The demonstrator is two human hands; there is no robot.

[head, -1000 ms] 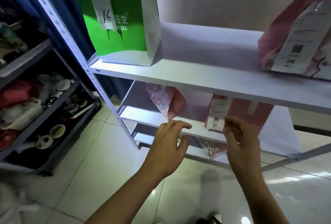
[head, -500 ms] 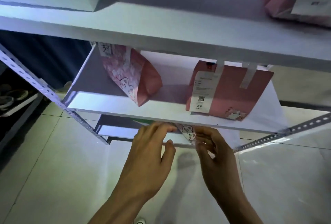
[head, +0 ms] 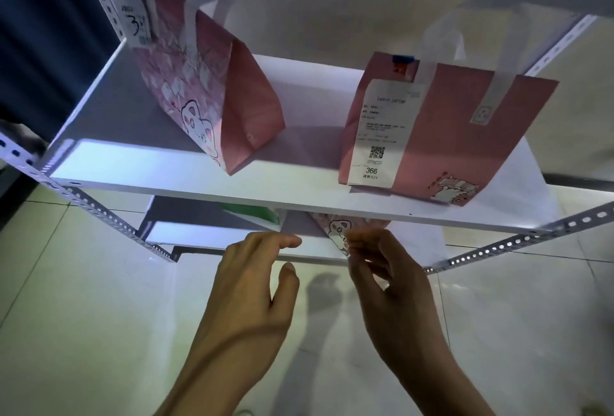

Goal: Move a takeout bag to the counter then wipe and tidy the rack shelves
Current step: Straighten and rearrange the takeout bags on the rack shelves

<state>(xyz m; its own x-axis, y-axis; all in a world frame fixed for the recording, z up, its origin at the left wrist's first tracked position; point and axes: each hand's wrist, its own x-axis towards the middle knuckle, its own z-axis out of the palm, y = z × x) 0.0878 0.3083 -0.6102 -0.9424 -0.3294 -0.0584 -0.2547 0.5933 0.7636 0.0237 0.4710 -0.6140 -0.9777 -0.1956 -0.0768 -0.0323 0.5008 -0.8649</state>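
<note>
A pink takeout bag with a rabbit drawing (head: 335, 228) stands on the low shelf (head: 212, 233), mostly hidden by the middle shelf (head: 139, 166) above it. My right hand (head: 385, 279) reaches under that shelf, its fingers curled on the bag's front corner. My left hand (head: 255, 286) hovers open just left of it, fingertips at the low shelf's front edge and holding nothing. On the middle shelf stand two more pink bags: a tilted rabbit bag (head: 212, 100) at left and a receipt-tagged bag numbered 366 (head: 442, 136) at right.
A green bag (head: 255, 213) sits on the low shelf, left of the held bag. Perforated metal rack rails (head: 99, 213) run diagonally at left and right (head: 518, 243). Pale tiled floor (head: 83, 316) spreads below my arms. A dark curtain (head: 40, 33) hangs at far left.
My view has dropped and closed in from the top shelf to the middle and low shelves. Both hands moved down from the middle shelf's edge to the low shelf, the right one reaching the low pink bag.
</note>
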